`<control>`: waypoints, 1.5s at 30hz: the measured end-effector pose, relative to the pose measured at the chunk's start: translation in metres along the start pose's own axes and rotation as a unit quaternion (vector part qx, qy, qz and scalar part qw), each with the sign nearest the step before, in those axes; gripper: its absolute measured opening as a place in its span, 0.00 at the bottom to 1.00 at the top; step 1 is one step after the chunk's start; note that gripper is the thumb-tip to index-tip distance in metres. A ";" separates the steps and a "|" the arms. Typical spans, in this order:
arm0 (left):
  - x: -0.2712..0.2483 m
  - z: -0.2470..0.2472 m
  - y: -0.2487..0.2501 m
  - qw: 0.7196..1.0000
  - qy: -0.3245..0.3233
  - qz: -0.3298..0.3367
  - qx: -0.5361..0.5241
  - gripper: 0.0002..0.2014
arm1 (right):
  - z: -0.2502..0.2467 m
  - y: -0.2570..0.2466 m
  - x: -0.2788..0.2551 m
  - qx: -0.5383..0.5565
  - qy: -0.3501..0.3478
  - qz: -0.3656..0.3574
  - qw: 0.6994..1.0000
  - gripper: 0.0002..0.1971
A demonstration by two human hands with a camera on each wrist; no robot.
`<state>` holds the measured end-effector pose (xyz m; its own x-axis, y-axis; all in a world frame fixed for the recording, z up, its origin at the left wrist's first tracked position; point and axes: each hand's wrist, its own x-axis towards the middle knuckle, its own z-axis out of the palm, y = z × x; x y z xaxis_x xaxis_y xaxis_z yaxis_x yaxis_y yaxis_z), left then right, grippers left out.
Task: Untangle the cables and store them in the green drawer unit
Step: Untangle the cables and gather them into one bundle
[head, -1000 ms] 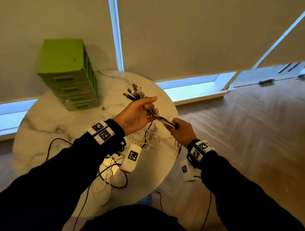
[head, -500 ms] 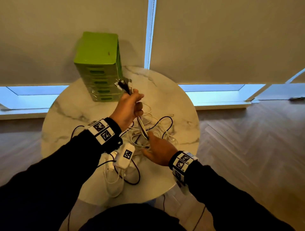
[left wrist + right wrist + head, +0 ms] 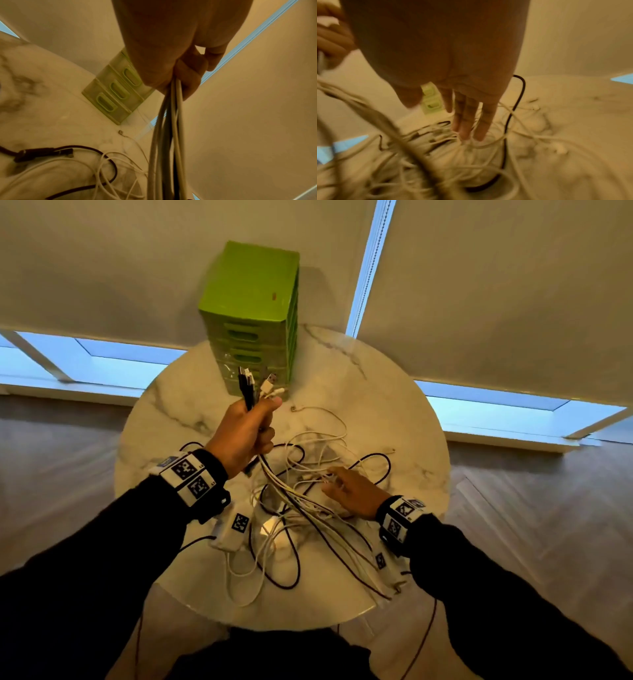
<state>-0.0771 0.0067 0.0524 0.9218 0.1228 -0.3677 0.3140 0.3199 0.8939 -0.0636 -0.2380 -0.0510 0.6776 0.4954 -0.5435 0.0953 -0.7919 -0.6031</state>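
My left hand (image 3: 251, 428) grips a bundle of white and black cables (image 3: 255, 386), plug ends sticking up above the fist, in front of the green drawer unit (image 3: 251, 313). In the left wrist view the cable bundle (image 3: 169, 135) hangs down from the left hand (image 3: 185, 75). The strands run down into a tangled cable pile (image 3: 308, 501) on the round marble table (image 3: 404, 419). My right hand (image 3: 346, 486) lies with straight fingers on the pile; in the right wrist view its fingertips (image 3: 471, 129) touch white cables (image 3: 488, 144). All drawers look closed.
The drawer unit (image 3: 113, 92) stands at the table's far edge against window blinds (image 3: 496, 285). A loose small plug (image 3: 293, 408) lies near its base. Wooden floor (image 3: 548, 525) surrounds the table. Wrist-device boxes (image 3: 233, 527) dangle over the near part of the table.
My right hand let go of the bundle's lower part and dropped flat onto the pile. My left hand lifted the plug ends toward the drawer unit. My head turned, centring the table.
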 end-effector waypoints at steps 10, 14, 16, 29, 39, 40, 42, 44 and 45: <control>-0.003 -0.016 -0.020 0.999 0.052 0.000 0.011 0.19 | -0.052 0.007 0.051 -0.198 0.032 -0.027 0.979 0.11; -0.007 -0.010 -0.025 0.998 0.062 0.001 0.024 0.19 | -0.029 -0.007 0.064 -0.251 -0.033 -0.073 0.965 0.14; -0.010 -0.008 -0.028 0.998 0.057 0.003 0.029 0.19 | -0.022 -0.003 0.070 -0.284 -0.032 -0.080 0.955 0.20; -0.026 -0.015 -0.042 0.996 0.077 -0.015 0.037 0.17 | -0.004 0.000 0.097 -0.304 0.079 -0.093 0.945 0.17; -0.036 -0.024 -0.050 0.996 0.083 -0.012 0.040 0.19 | -0.012 -0.018 0.103 -0.176 0.099 -0.107 0.973 0.10; -0.036 -0.026 -0.051 0.995 0.086 -0.008 0.043 0.20 | -0.017 -0.026 0.095 -0.107 0.103 -0.142 0.979 0.08; -0.033 -0.025 -0.052 0.995 0.091 0.001 0.051 0.20 | -0.029 -0.048 0.074 0.041 0.074 -0.191 0.978 0.05; -0.032 -0.022 -0.052 0.993 0.090 0.016 0.068 0.20 | -0.040 -0.075 0.049 0.141 0.036 -0.215 0.966 0.05; -0.032 -0.020 -0.051 0.993 0.084 0.025 0.073 0.18 | -0.043 -0.086 0.039 0.178 0.023 -0.225 0.958 0.07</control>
<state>-0.1272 0.0049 0.0137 0.8896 0.2946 -0.3490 0.3097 0.1723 0.9351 -0.0146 -0.1663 0.0046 0.6586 0.7354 -0.1596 0.1373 -0.3260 -0.9354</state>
